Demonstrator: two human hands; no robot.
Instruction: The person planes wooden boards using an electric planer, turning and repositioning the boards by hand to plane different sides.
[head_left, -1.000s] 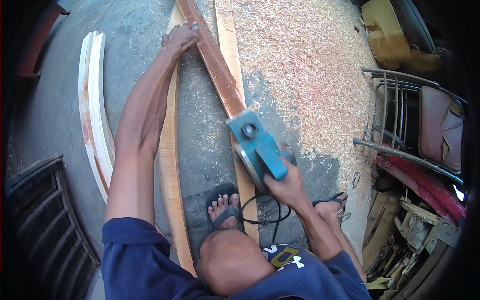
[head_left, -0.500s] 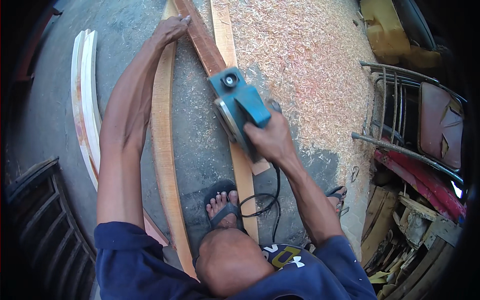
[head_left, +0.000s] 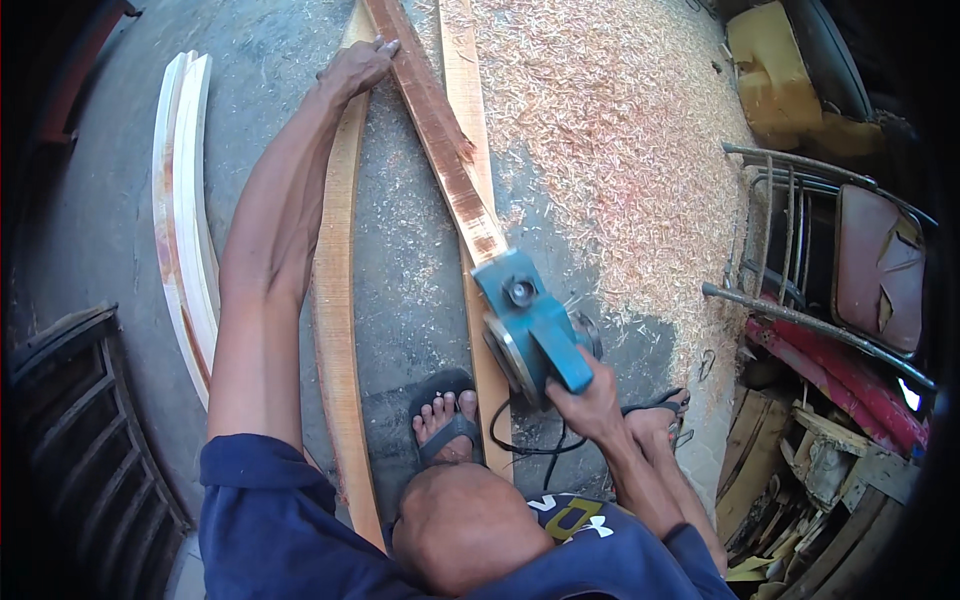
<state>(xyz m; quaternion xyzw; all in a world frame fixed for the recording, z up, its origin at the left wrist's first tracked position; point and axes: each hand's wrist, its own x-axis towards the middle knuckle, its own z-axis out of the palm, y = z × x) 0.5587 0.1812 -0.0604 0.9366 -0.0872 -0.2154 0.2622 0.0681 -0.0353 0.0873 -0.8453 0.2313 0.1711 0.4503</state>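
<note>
My right hand (head_left: pixel 592 402) is wrapped round the rear handle of a teal electric hand planer (head_left: pixel 538 325). The planer sits over the near end of a reddish-brown wooden board (head_left: pixel 440 130). Just ahead of it the board's top is lighter, and a torn curl of wood stands at its right edge farther up. My left hand (head_left: pixel 358 70) grips the board's left side near the far end, its fingertips on the top. A black power cord (head_left: pixel 530 449) loops below the planer. Two long pale planks, the left plank (head_left: pixel 335 300) and right plank (head_left: pixel 488 370), lie beneath the board.
A wide spread of wood shavings (head_left: pixel 620 150) covers the floor on the right. White-edged strips (head_left: pixel 182 200) lie at left, near a dark slatted frame (head_left: pixel 110 420). A metal-framed chair (head_left: pixel 880 260) and scrap wood (head_left: pixel 800 480) crowd the right side. My sandalled feet flank the planer.
The planer has slid toward me and to the right with my right hand, uncovering a lighter stretch and a torn curl on the board. My left hand keeps its hold.
</note>
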